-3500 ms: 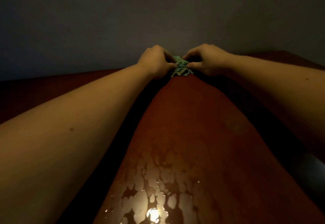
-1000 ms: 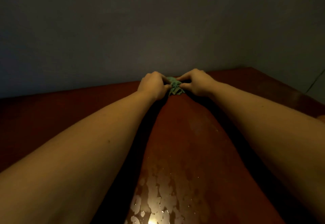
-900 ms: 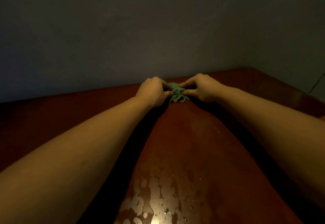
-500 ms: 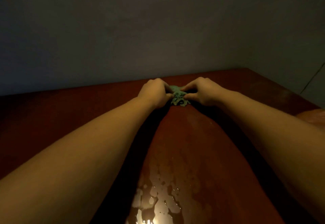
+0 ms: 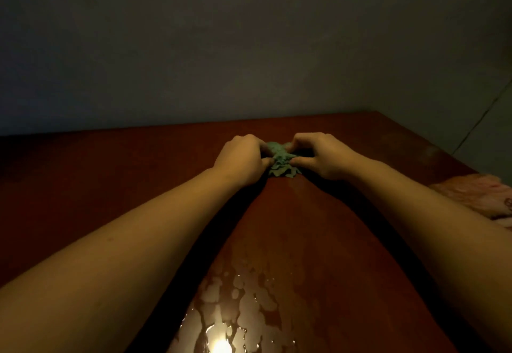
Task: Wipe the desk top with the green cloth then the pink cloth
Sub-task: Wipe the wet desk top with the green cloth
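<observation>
A small bunched green cloth (image 5: 281,163) lies on the red-brown desk top (image 5: 291,228) near its far edge. My left hand (image 5: 242,158) grips the cloth from the left with curled fingers. My right hand (image 5: 318,156) pinches it from the right between thumb and fingers. Both forearms stretch out over the desk. A pink cloth (image 5: 476,194) lies at the right edge of the desk, partly hidden behind my right forearm.
Patches of water (image 5: 235,305) glisten on the near part of the desk between my arms, with a bright light reflection. A grey wall (image 5: 249,48) rises right behind the desk's far edge. The room is dim.
Both hands keep hold of the green cloth and have drawn it slightly back toward me from the far edge. The view has tilted down and the pink cloth has come into sight at the right.
</observation>
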Available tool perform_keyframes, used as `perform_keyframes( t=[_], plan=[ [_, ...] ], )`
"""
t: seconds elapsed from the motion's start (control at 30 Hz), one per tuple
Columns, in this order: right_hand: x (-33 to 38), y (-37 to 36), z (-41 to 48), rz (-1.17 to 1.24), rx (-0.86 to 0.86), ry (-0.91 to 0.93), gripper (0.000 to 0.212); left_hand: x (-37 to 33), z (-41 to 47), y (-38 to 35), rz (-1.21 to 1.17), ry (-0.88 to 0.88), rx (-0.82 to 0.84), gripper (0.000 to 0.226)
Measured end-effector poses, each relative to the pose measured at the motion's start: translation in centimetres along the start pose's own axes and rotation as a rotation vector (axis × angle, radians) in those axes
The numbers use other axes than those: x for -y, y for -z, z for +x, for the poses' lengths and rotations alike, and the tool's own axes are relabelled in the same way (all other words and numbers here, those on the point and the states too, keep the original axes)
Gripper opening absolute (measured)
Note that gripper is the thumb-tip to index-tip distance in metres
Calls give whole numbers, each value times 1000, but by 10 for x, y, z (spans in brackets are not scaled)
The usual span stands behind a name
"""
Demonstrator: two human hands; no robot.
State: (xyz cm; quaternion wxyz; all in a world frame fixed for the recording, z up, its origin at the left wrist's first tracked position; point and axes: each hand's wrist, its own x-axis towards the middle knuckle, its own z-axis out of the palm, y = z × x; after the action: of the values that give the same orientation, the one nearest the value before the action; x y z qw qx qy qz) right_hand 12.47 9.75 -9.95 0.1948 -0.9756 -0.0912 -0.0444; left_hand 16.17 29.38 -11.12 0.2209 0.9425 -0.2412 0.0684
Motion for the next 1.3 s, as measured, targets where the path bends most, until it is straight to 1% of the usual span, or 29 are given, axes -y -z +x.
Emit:
perform_keyframes(
  t=[0.07, 0.13, 0.23, 0.33, 0.4, 0.47, 0.57, 0.63, 0.77, 0.83, 1.03, 1.13, 1.23, 1.3],
  plan=[
    [3, 2, -16, -26, 32, 36, 14, 2, -15, -1, -10, -45, 0, 24],
    [2, 2, -19, -7, 14, 42, 11, 0, -19, 0, -5, -55, -9, 25],
    [4, 2, -4, 25, -47, -3, 11, -9, -6, 3, 13, -7, -14, 23],
    [6, 3, 9, 9, -58, -61, 12, -18, 0, 7, 19, 41, -11, 22],
    [10, 7, -1, -22, -15, -60, 15, -19, -8, 8, 22, 23, 17, 22],
    [15, 10, -25, -62, 68, -17, 19, -16, -25, 9, 29, -29, 61, 23],
    [18, 12, -48, -65, 117, 50, 13, -12, -38, 9, 24, -86, 84, 25],
    [17, 11, -44, -18, 78, 31, 12, -15, -32, 11, 20, -70, 75, 24],
    [15, 5, -25, 4, -46, -71, 11, -28, -20, 8, 21, 6, 42, 23],
    [18, 3, -31, -16, -39, -80, 12, -29, -26, 7, 36, 0, 45, 23],
    [32, 8, -83, -23, 72, 46, 11, -22, -73, 11, 33, -102, 42, 27],
    [29, 7, -70, -14, 28, 7, 10, -25, -59, 10, 36, -79, 55, 27],
    [24, 1, -50, -8, -45, -72, 11, -31, -40, 10, 14, -15, 45, 25],
    [24, -5, -49, 4, -62, -97, 13, -32, -39, 9, 13, 9, 42, 25]
  ],
)
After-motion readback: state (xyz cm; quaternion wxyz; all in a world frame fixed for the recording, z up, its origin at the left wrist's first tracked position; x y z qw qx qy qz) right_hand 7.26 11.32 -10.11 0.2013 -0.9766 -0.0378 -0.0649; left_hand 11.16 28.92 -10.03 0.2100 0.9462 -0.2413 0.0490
